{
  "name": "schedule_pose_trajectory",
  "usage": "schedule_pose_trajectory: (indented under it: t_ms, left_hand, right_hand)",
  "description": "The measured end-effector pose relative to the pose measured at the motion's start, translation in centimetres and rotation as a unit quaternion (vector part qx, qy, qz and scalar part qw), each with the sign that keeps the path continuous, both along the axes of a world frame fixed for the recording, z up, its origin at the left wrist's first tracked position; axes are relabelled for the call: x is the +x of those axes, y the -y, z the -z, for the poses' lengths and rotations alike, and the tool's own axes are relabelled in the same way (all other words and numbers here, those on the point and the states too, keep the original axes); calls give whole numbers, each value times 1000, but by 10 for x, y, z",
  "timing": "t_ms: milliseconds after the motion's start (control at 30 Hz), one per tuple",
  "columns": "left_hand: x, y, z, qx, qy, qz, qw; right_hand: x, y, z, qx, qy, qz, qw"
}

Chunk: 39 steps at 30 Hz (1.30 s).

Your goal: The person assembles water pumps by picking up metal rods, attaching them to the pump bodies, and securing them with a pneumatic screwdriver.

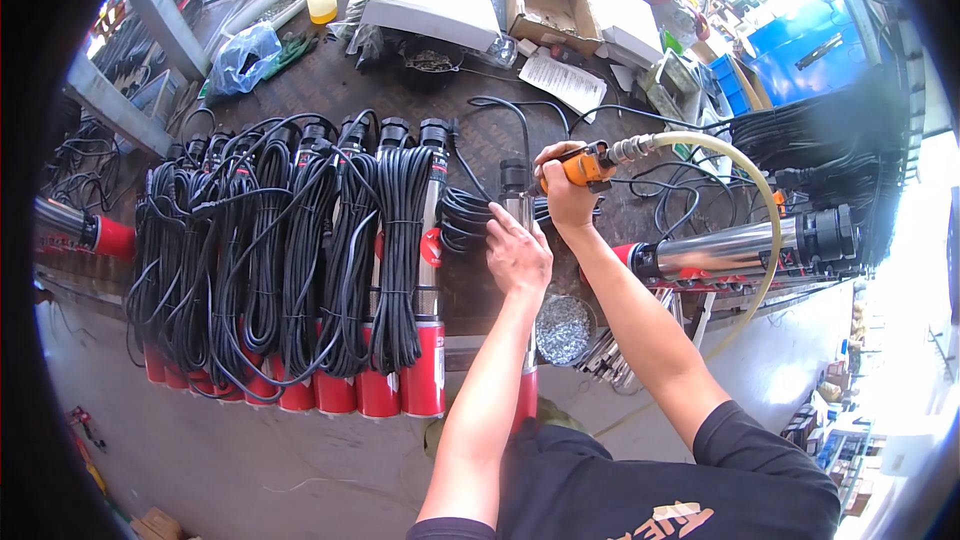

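My right hand [568, 185] is closed around an orange air tool [588, 168], whose hose fitting points right. The tool is beside the black top of a slim steel submersible pump [513, 176]; its working tip is hidden. My left hand [518, 252] grips the pump's shiny body lower down, with the index finger stretched along it. The pump's red end [526, 395] points toward me, past the table's front edge. Behind my left hand lies a coil of black cable [465, 220].
Several similar pumps with bundled black cables [400, 260] lie in a row on the left. More pumps [740, 248] lie right. A pale air hose [770, 210] arcs down. A dish of small metal parts [565, 330] stands near my arms. An open cardboard box [552, 10] sits behind.
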State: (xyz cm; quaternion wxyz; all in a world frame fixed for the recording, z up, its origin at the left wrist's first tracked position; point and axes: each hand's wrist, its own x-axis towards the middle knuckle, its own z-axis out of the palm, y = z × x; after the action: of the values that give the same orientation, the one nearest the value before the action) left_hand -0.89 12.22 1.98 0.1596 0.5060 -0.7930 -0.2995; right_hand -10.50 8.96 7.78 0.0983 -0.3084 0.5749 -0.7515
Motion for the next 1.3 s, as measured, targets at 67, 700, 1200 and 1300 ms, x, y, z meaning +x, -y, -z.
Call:
schedule_pose_trajectory:
  t_ms: [67, 700, 1200, 1300]
  left_hand:
    - [-2, -1, -1, -5, 12, 2, 1000]
    - [25, -43, -2, -310, 14, 122, 943]
    - [38, -118, 7, -98, 10, 439, 893]
    - [47, -123, -2, -108, -75, 406, 904]
  right_hand:
    - [0, -1, 4, -17, 5, -21, 1000]
    - [48, -71, -60, -49, -149, 32, 987]
    - [117, -297, -83, -117, -98, 164, 975]
    - [116, -308, -84, -119, -101, 177, 972]
